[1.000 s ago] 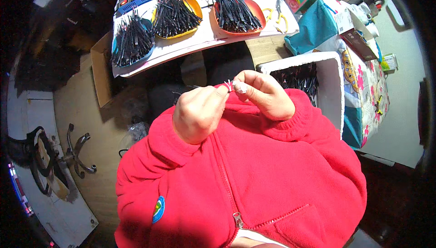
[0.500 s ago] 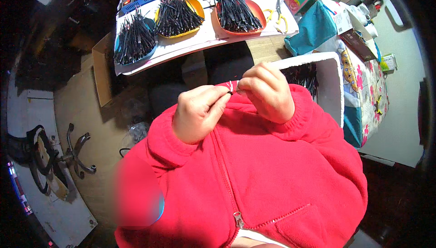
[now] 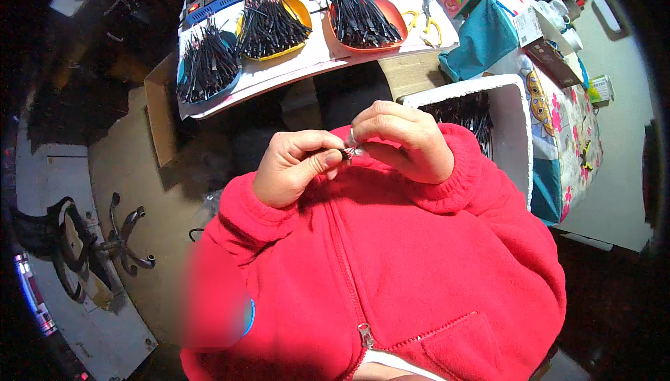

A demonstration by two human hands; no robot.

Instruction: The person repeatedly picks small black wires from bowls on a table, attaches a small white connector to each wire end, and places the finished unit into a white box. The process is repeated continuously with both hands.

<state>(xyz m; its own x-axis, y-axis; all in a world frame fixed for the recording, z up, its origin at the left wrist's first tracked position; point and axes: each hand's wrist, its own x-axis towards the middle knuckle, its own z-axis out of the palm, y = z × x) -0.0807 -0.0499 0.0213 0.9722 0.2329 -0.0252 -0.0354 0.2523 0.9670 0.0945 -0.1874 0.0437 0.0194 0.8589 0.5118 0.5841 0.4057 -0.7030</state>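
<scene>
In front of my chest, my left hand (image 3: pixel 296 165) pinches the dark end of a small cable (image 3: pixel 347 153) between thumb and forefinger. Thin pale and reddish wires stick out at its tip. My right hand (image 3: pixel 408 142) closes on those wire ends from the other side, fingertips nearly meeting the left ones. Most of the cable is hidden by the hands and lost against the red sleeves and jacket.
Ahead, a white table (image 3: pixel 296 67) carries bundles of black cables in a blue tray (image 3: pixel 227 91), a yellow tray (image 3: pixel 301 10) and an orange-red tray (image 3: pixel 396 19). Yellow-handled scissors (image 3: pixel 431 28) lie right of them. A white foam box (image 3: pixel 513 130) with dark cables stands beside my right arm.
The right hand has shifted slightly left, its fingers now curling over the wire ends. The left hand has turned a little, and its thumb shows more plainly on the cable.
</scene>
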